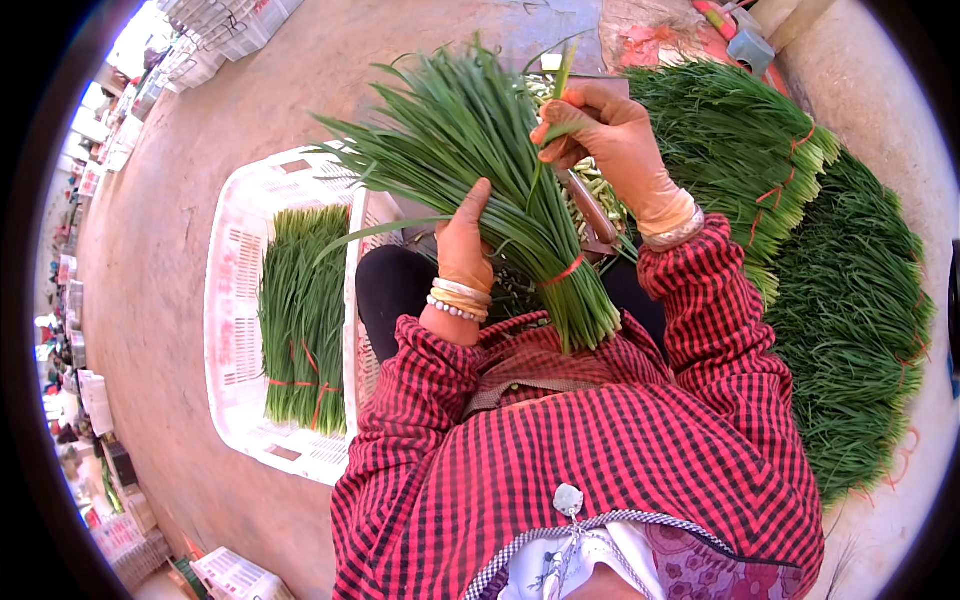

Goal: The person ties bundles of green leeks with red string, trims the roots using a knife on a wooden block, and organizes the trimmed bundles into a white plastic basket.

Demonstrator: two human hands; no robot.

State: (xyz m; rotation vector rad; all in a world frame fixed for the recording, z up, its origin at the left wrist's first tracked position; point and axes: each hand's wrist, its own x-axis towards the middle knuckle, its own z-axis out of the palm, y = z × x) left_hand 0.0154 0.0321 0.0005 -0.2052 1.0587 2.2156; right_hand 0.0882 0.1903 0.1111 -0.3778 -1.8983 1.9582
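Note:
A thick bunch of garlic chives (470, 140) is in my left hand (465, 245), its leaf tips fanned away from me and its cut ends toward my lap. A red tie (562, 272) circles the bunch near the cut ends. My right hand (610, 140), fingers pinched, holds a loose chive leaf (563, 75) at the right side of the bunch. Both hands wear thin orange gloves with bands at the wrists. Below my right hand lies a knife with a brown handle (592, 207), its blade hidden, among chopped pale stem ends (598, 185).
To my left stands a white plastic crate (225, 330) with tied chives (305, 320) inside. Large heaps of chives (715, 140), (850, 330) with red ties lie to my right. More crates (225, 30) are stacked at the far left. A white crate (240, 575) sits at lower left.

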